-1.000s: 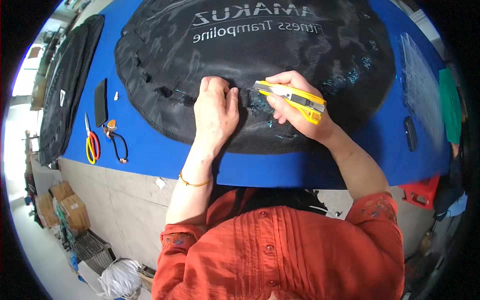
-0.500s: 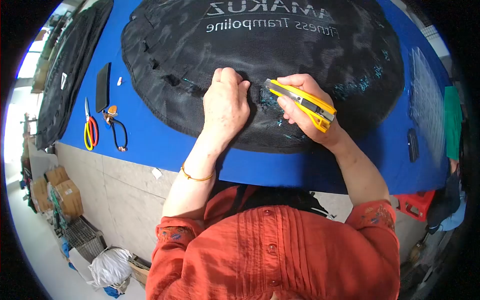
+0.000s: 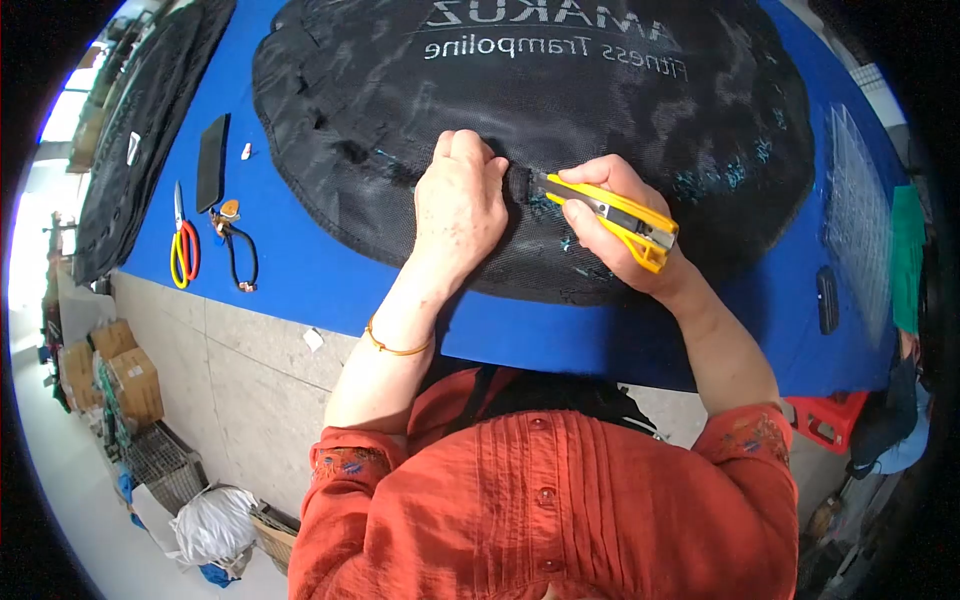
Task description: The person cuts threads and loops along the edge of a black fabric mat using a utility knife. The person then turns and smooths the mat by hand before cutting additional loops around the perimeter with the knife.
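A round black mesh trampoline mat (image 3: 560,110), with mirrored white lettering, lies on the blue table (image 3: 500,340). My right hand (image 3: 615,215) is closed round a yellow utility knife (image 3: 625,215), its blade end angled left at a dark strap on the mat. Close to that blade, my left hand (image 3: 462,195) presses on the mat with curled fingers, which seem to pinch the black fabric. Bits of teal thread (image 3: 710,180) are scattered over the mat, mostly to the right and around the knife tip.
Scissors (image 3: 183,240) with red and yellow handles lie at the table's left, beside a black cord (image 3: 240,255) and a flat black bar (image 3: 211,165). More black mats (image 3: 150,130) are at far left. A small black object (image 3: 827,300) and clear plastic sheets (image 3: 855,220) lie right.
The knife tip has shifted slightly down and to the right, near the same strap. My left hand keeps its hold on the mat. The whole view has moved a little.
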Demonstrator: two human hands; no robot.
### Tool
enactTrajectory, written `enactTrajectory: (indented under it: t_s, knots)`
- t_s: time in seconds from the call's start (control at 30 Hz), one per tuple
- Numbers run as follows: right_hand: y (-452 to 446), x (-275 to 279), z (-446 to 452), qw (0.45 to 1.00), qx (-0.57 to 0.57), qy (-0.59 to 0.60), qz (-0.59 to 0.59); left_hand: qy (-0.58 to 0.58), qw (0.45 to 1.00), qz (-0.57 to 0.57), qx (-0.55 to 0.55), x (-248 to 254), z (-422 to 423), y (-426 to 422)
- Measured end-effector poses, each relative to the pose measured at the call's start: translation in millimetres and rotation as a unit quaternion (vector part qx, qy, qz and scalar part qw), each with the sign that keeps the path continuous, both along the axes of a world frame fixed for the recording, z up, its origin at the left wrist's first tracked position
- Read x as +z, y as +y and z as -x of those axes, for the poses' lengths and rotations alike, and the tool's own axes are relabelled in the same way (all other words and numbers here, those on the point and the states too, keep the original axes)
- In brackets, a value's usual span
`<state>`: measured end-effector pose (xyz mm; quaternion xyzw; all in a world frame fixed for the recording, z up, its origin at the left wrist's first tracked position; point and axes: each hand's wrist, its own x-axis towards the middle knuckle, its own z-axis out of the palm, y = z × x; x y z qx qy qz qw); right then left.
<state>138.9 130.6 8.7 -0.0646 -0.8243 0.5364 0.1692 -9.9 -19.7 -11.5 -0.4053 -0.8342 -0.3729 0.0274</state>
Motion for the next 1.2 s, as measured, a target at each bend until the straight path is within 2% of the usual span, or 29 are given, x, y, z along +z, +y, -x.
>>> enactTrajectory:
  t_s: [0.1, 0.13, 0.23, 0.27, 0.4, 1.2]
  knots:
    - [-5.8, 5.1, 1.3, 0.997, -0.024, -0.054, 0.058, 0.040, 0.999, -0.014, 0.016, -8.0, 1.3, 1.4]
    - [-2.4, -1.9, 3.9, 0.998, -0.028, 0.005, -0.051, 0.031, 0.999, -0.001, 0.017, -7.9, 2.7, 1.3]
    - [-2.0, 0.3, 1.2, 0.989, -0.021, -0.077, 0.126, 0.013, 1.000, 0.005, 0.024, -3.6, 0.6, 0.9]
    - [-5.9, 7.9, 4.9, 0.996, -0.022, -0.053, 0.069, -0.011, 0.999, -0.010, 0.034, -4.1, -0.3, 2.3]
    - [-3.2, 4.0, 2.8, 0.995, -0.005, -0.050, 0.084, -0.057, 0.998, 0.000, 0.026, 1.5, -3.6, 2.2]
    - [-1.4, 6.0, 1.1, 0.994, 0.001, -0.076, 0.075, -0.041, 0.999, -0.013, 0.008, -4.4, -2.0, 1.5]
